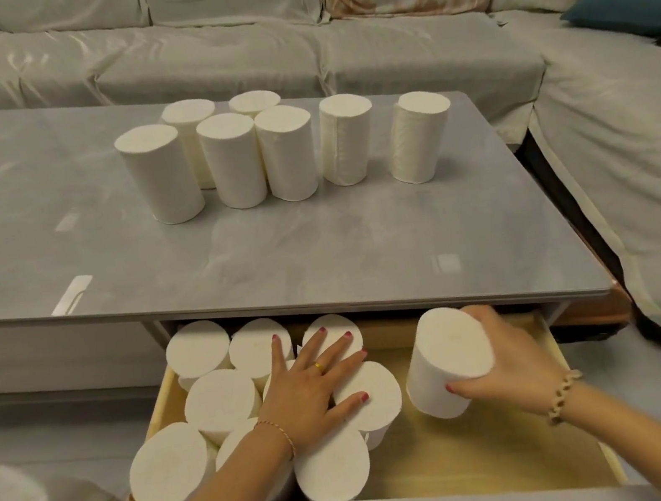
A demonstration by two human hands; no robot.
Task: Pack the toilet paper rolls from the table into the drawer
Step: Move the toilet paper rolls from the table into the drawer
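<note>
Seven rolls (238, 160) stood on the grey desk (319, 247). My left hand (313, 390) lay flat on the packed rolls (218, 402); my right hand (498, 362) gripped one roll (445, 362) over the drawer (486, 443). I judged it best lowered upright against its neighbours. Covered sofas (193, 31) ringed the desk.

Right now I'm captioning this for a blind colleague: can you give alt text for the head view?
A person's right hand grips a white toilet paper roll over the bare right side of an open pale wooden drawer, while the left hand lies flat on upright rolls packed at its left. Seven more rolls stand on the grey table.
</note>
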